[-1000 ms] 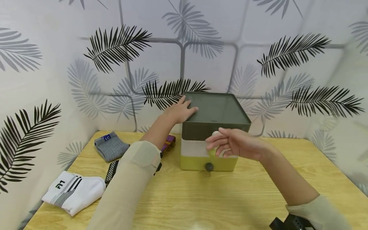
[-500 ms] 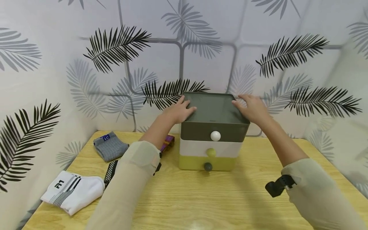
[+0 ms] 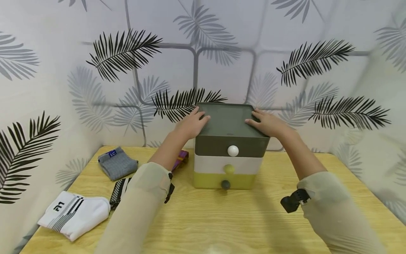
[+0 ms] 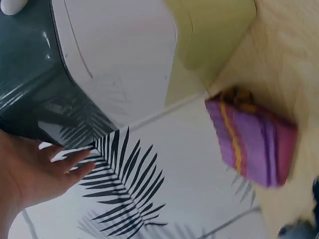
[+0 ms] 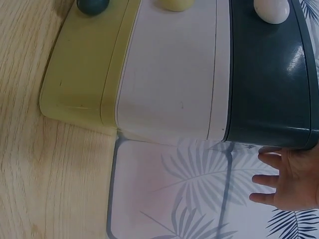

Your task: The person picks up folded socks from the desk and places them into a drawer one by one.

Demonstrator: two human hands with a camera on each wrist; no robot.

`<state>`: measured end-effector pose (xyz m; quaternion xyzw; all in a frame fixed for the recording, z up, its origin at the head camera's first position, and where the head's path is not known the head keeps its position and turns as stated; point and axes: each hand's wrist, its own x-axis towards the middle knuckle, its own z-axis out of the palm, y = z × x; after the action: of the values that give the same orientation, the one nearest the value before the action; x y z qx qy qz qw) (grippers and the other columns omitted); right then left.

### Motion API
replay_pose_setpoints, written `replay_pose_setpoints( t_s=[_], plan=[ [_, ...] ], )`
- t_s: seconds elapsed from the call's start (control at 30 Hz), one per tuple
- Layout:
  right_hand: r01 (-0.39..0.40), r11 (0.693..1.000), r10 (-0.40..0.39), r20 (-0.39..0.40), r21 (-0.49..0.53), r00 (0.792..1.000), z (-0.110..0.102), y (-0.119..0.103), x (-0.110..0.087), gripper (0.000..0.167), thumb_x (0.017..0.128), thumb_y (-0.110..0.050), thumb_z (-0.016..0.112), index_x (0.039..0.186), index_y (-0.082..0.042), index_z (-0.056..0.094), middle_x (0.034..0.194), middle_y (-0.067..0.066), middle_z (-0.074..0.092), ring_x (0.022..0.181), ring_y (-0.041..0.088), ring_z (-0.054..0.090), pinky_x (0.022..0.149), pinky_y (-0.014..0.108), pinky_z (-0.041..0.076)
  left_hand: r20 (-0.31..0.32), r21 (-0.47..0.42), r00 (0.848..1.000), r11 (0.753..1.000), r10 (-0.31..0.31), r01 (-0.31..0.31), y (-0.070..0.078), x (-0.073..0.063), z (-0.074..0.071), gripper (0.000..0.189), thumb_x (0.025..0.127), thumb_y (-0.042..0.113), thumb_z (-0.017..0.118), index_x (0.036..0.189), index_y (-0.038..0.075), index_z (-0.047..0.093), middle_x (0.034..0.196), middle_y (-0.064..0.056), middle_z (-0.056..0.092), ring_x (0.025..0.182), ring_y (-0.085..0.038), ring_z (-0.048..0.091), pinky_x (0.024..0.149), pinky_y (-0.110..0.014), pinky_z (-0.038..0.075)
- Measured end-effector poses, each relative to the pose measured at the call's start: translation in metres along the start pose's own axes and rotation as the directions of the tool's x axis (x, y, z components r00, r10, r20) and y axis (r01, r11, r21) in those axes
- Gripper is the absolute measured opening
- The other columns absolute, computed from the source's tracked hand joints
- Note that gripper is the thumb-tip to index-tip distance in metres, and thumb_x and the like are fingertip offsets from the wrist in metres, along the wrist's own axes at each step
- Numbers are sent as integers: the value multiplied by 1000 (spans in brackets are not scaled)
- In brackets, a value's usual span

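Note:
A small three-drawer box (image 3: 228, 164) stands on the table, its drawers flush. The top tier is dark grey with a white knob (image 3: 233, 151), the middle white with a yellow-green knob (image 3: 229, 169), the bottom yellow-green with a dark knob (image 3: 225, 185). My left hand (image 3: 190, 125) rests at the left rim of the box's grey top. On the opposite rim lies my right hand (image 3: 268, 123). In the right wrist view, several extended fingers of the right hand (image 5: 294, 177) show beside the dark tier. The left hand (image 4: 45, 174) likewise has fingers extended there.
Left on the wooden table (image 3: 203, 218) lie a grey folded sock (image 3: 118, 164), a white striped sock (image 3: 74, 213) and a black-and-white patterned piece (image 3: 118, 190), partly behind the left sleeve. A purple striped folded textile (image 4: 249, 142) sits beside the box. Leaf-patterned wall covering stands behind.
My right hand has gone from in front of the drawer knobs up to the right rim of the box. The left hand stays at the left rim. The head view has shifted slightly.

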<state>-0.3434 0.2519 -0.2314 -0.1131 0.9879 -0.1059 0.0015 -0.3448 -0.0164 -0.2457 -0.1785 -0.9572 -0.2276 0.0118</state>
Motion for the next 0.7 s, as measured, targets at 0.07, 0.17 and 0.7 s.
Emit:
replay_pose_setpoints(
  t_s=[0.07, 0.17, 0.7],
  plan=[
    [5, 1000, -5, 7, 7, 1000, 2, 0, 1, 69, 97, -47, 34, 144, 2, 20, 148, 23, 9, 132, 44, 10, 103, 57, 12, -103, -15, 995, 1000, 13, -15, -1, -3, 3, 53, 100, 43, 26, 142, 13, 36, 150, -5, 19, 134, -25, 21, 106, -44, 19],
    [3, 1000, -3, 8, 8, 1000, 2, -1, 1, 68, 98, -46, 34, 144, 1, 21, 148, 23, 9, 132, 44, 10, 103, 57, 12, -346, -91, 937, 993, 38, -74, 0, -11, 9, 44, 100, 34, 35, 133, 9, 49, 139, -7, 41, 122, -25, 42, 99, -39, 33],
    [0, 1000, 0, 19, 19, 1000, 3, 0, 2, 67, 98, -45, 34, 144, 2, 19, 148, 24, 6, 132, 44, 9, 104, 55, 12, -243, -967, 945, 135, -219, -217, -5, -96, 81, 22, 92, 27, 56, 89, 5, 58, 77, -5, 57, 67, -16, 55, 67, -28, 46]
  ],
)
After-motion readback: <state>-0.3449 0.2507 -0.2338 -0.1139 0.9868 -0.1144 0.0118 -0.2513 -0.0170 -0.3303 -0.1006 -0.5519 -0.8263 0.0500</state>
